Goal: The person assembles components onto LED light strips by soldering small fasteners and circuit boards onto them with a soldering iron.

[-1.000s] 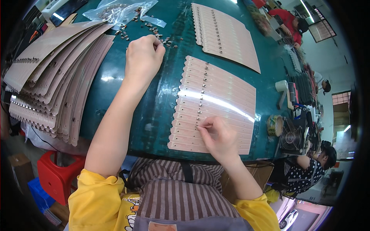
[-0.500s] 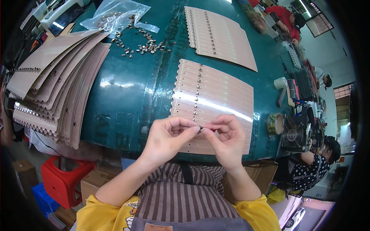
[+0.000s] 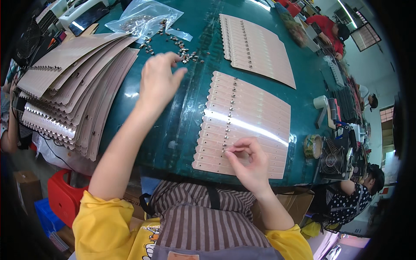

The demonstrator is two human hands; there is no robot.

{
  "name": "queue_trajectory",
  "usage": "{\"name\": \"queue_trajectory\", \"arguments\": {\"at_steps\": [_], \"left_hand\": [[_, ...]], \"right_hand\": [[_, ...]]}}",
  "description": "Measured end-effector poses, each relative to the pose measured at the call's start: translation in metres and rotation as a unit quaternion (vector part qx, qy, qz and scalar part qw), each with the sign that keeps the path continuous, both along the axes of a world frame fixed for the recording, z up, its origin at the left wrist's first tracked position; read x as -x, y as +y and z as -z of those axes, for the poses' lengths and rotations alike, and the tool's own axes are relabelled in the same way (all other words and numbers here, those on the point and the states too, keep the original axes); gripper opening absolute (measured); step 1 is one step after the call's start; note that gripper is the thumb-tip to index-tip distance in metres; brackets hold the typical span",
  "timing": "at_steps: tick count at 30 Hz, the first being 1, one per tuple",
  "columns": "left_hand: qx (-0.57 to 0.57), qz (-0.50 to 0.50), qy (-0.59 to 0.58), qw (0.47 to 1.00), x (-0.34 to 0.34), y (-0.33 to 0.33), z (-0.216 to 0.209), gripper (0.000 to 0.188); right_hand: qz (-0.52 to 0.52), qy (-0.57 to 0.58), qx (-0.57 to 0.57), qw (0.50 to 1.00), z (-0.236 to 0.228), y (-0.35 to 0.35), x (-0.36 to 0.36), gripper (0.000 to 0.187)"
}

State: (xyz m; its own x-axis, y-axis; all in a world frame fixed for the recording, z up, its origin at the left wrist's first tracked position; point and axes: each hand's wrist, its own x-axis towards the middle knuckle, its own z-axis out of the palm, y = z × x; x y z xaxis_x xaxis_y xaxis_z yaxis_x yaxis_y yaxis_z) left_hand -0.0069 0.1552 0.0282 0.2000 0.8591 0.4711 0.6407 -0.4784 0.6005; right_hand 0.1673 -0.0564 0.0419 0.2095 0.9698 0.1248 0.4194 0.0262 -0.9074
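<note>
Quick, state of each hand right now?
Left hand: open, near the loose metal parts.
Right hand: closed in a pinch at the nearer beige sheet; can't tell if holding anything.

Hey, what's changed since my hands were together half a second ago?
Your left hand has parted from your right hand and moved forward and left toward the loose metal parts, its pinch now open. Your right hand remains at the near sheet. The far sheet, sheet stack and plastic bag stayed put.
</note>
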Motion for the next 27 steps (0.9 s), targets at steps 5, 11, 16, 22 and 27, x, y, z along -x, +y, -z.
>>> {"name": "queue_trajectory", "arguments": {"at_steps": [5, 11, 16, 22, 27], "left_hand": [[0.036, -0.072, 0.042, 0.996, 0.001, 0.033, 0.012, 0.022], [0.053, -0.060, 0.027, 0.996, -0.001, 0.033, 0.017, 0.014], [0.051, -0.064, 0.044, 0.996, 0.003, 0.019, 0.001, 0.016], [0.237, 0.039, -0.179, 0.954, 0.009, -0.019, -0.015, 0.019], [0.300, 0.092, -0.266, 0.912, 0.014, -0.061, -0.019, 0.019]], "right_hand": [[-0.009, -0.051, 0.013, 0.999, 0.002, 0.004, 0.001, 0.016], [-0.041, -0.087, 0.028, 0.995, -0.002, 0.005, -0.002, 0.015], [-0.044, -0.099, 0.040, 0.993, -0.004, 0.005, -0.002, 0.015], [-0.049, -0.117, 0.023, 0.992, -0.005, 0.007, -0.002, 0.014], [-0.055, -0.189, -0.014, 0.980, -0.001, 0.004, 0.000, 0.014]]}}
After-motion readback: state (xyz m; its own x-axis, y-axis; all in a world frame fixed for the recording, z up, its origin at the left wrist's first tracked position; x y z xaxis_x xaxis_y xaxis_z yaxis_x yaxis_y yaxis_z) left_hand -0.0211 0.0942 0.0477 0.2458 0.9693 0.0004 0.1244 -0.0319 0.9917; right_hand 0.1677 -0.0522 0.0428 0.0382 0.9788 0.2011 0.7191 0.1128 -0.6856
